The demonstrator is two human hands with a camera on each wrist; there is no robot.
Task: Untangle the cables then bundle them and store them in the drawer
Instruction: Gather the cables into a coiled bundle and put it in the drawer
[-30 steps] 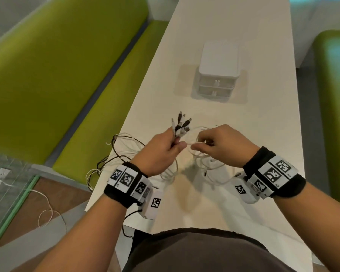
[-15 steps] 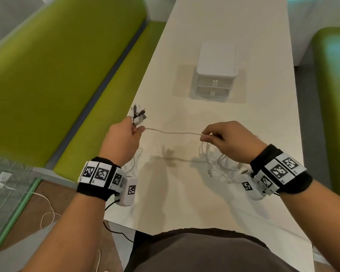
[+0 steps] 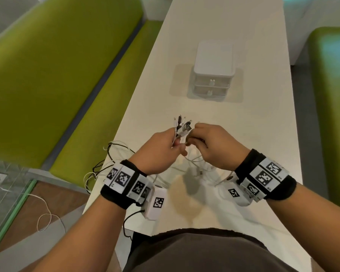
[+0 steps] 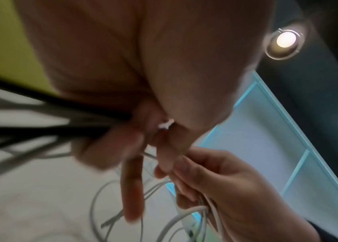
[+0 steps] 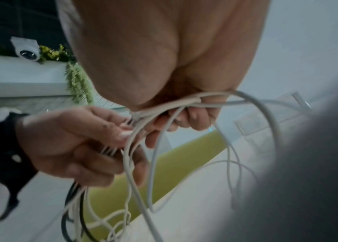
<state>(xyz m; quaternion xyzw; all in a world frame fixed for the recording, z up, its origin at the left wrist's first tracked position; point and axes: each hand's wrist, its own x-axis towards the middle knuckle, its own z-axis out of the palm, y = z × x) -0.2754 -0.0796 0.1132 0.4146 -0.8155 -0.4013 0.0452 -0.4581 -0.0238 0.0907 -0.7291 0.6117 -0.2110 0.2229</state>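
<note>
My left hand [image 3: 161, 148] grips a bunch of black and white cables just below their plugs [image 3: 182, 125], which stick up above the fist. Black and white cable loops [image 3: 114, 154] trail from it over the table's left edge. Touching it on the right, my right hand [image 3: 210, 142] holds white cables [image 5: 184, 103] in its curled fingers. More white cable loops [image 3: 200, 167] hang and lie beneath both hands. The white two-drawer box [image 3: 213, 75] stands farther back on the table, both drawers closed.
The long white table [image 3: 243, 134] runs away from me. A green bench [image 3: 57, 71] lies along its left side and another green seat [image 3: 334, 95] is at the right. A loose white cord [image 3: 45, 216] runs across the floor at lower left.
Half a second ago my hands were apart with one white cable stretched between them. Now the left hand has come back right to meet the right hand, and the cable hangs slack.
</note>
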